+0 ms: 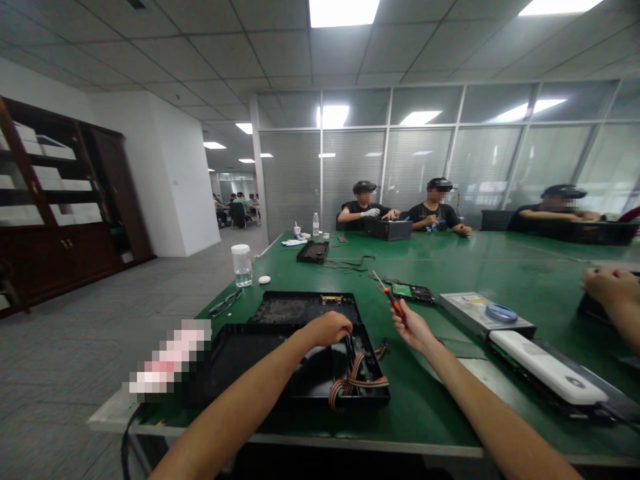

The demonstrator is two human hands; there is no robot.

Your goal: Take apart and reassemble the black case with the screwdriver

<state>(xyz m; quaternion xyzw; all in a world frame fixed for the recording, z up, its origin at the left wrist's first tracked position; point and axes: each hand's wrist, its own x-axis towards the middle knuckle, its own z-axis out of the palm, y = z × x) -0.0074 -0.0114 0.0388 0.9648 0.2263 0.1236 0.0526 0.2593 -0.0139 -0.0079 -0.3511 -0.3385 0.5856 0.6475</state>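
Right hand (412, 327) grips screwdriver (393, 301), tip away | left hand (330, 328) at black case's (310, 381) right part, hold unclear to me | ribbon cable (368, 382) loops nearby; I judge a careless tug could snag it

Single head-worn view, looked forward and down, sat close above broad green tabletop (500, 261), faced white-framed glass partition (291, 180)

Grn tbl (415, 259) w/ blk case (240, 357), lidded jar (241, 263), slvr box (471, 315)
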